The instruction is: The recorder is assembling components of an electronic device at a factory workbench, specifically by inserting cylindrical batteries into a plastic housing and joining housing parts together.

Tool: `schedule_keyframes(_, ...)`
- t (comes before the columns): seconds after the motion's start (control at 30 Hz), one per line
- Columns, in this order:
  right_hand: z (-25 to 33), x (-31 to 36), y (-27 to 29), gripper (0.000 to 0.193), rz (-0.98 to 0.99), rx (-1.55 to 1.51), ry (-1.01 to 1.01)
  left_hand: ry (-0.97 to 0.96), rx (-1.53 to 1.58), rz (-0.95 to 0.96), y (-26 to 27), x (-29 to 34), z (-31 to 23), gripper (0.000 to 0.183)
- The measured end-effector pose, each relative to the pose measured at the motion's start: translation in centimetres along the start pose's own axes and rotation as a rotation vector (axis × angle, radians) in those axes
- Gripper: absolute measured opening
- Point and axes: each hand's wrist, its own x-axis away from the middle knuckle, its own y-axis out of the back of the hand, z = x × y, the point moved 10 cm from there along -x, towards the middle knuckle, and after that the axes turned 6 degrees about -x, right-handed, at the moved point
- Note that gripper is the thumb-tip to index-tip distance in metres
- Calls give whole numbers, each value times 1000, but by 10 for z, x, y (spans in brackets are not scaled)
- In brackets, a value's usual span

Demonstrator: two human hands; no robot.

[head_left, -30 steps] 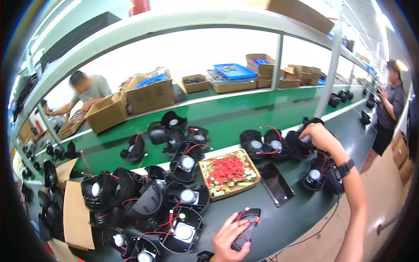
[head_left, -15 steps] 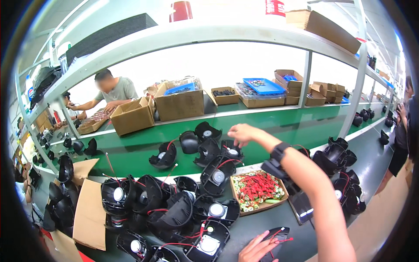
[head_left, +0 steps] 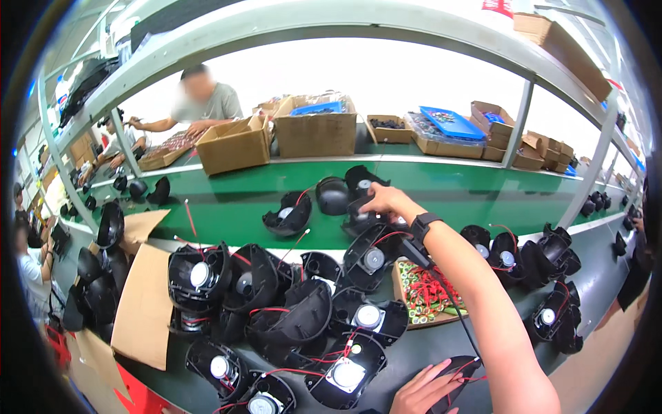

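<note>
My right hand (head_left: 381, 201) is stretched out over the green belt. Its fingers are closed at the edge of a black speaker shell (head_left: 357, 219), which they partly cover. Close beside it lie a rounded black shell (head_left: 332, 196) and another shell with a round speaker (head_left: 362, 182). At the lower edge, my left hand (head_left: 422, 393) holds a small black shell (head_left: 463, 372) with red wires against the bench; part of it is hidden by the fingers. A carton of red wire leads (head_left: 433, 293) stands between my hands, partly behind my right forearm.
Several black shells with speakers (head_left: 367, 317) crowd the bench to the left, beside a cardboard flap (head_left: 141, 307). More shells (head_left: 548, 252) lie at the right. Beyond the belt are open cartons (head_left: 317, 134), a blue tray (head_left: 452, 123) and a seated person (head_left: 217, 103). A shelf beam (head_left: 310, 27) crosses above.
My right hand has moved left and down onto a shell on the belt, its fingers closing there. The view has shifted. My left hand stays on its shell.
</note>
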Motion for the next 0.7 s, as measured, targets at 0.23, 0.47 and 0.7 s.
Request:
schedule_keyframes(0.23, -1, -36, -23, 54, 109, 342, 111, -17, 14, -22, 1, -1, -1, 50)
schedule_keyframes(0.47, -22, -36, 13, 37, -202, 179, 28, -38, 23, -47, 5, -1, -3, 50)
schedule_keyframes(0.7, -48, 7, 121, 31, -428, -573, 259, -16, 52, -52, 6, -3, -7, 44)
